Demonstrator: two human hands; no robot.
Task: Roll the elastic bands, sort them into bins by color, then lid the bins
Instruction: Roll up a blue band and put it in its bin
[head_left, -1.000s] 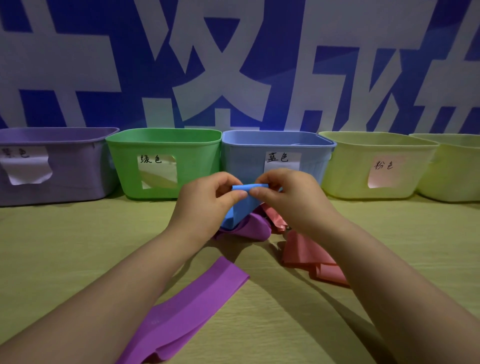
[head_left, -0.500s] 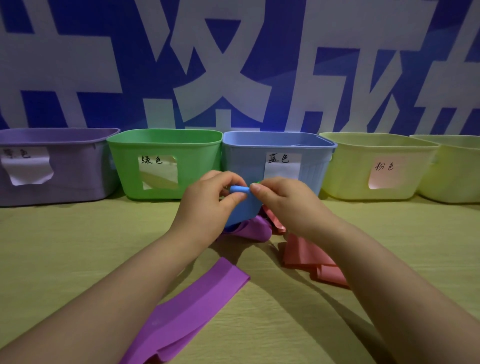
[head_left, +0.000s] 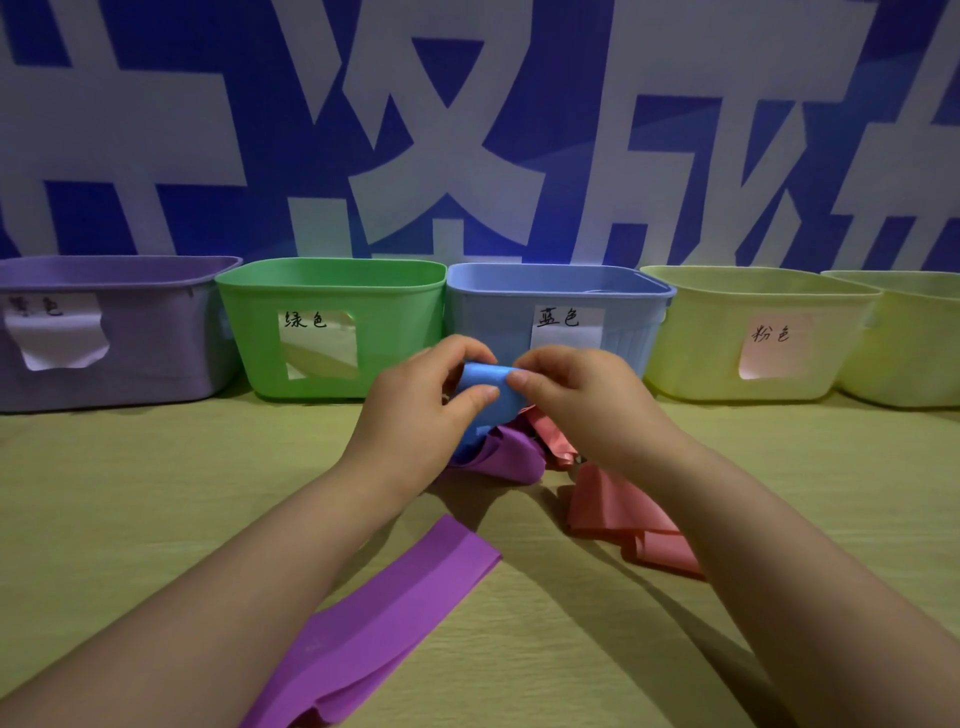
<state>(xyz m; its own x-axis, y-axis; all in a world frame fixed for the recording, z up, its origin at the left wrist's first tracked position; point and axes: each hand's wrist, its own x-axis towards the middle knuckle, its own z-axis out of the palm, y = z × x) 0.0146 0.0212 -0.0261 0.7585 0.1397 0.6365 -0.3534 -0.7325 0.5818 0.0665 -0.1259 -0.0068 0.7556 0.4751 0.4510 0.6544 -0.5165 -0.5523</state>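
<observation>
Yellow-green table (head_left: 130, 493) carries everything. Along its back edge is a row of bins, none lidded: purple bin (head_left: 130, 374), green bin (head_left: 395, 332), blue bin (head_left: 493, 317), yellow bin (head_left: 696, 343) with a pink-tinted label, and a second yellow bin (head_left: 909, 353) cut by the frame at far right.

Nearest the camera is a long purple band (head_left: 384, 613), flat and unrolled. Right of centre is a pink band heap (head_left: 613, 509), folded over itself and partly under the right forearm. Below the hands is a crumpled purple band (head_left: 509, 457), touching the pink heap.

Left hand (head_left: 415, 410) and right hand (head_left: 587, 405) are raised just in front of the blue bin. Each pinches the blue band (head_left: 485, 387) between thumb and fingers. Its top end is turned into a short fat roll. The loose tail hangs behind the left hand toward the crumpled purple band; cannot tell if they touch.

My read of the step: rolling the blue band, early on, with most of the job left.

- Press the thumbs on the roll's front and let the fingers walk it over.
- Move both hands at one pace so the edges line up and the roll does not cone.
- Put light tension on the tail; rubbery stuff likely springs open if the pinch slackens.
- Lift the tail clear of the purple band so nothing drags in.
- Once rolled, clamp it with one hand and drop it straight ahead into the blue bin.

No lids in view.
</observation>
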